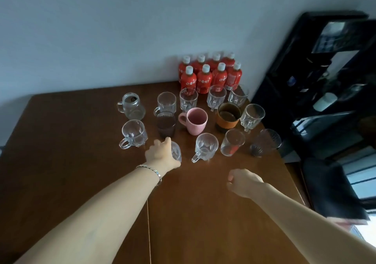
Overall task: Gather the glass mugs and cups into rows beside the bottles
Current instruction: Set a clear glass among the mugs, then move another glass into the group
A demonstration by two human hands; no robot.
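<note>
Several red bottles [205, 74] with white caps stand against the wall at the table's back. In front of them, glass mugs and cups stand in loose rows, with a pink mug [195, 121] and a brown cup [227, 119] among them. My left hand [160, 151] grips a clear glass [176, 151] in the front row, left of a handled glass mug [205, 146]. My right hand [243, 182] hovers over the table nearer to me, its fingers curled and holding nothing. A glass mug [133, 136] and a small glass pitcher [132, 106] stand further left.
The brown wooden table [81, 162] ends at the right just past a dark ribbed glass [264, 142]. A black shelf unit [317, 80] with objects on it stands close to that edge. The wall runs behind the bottles.
</note>
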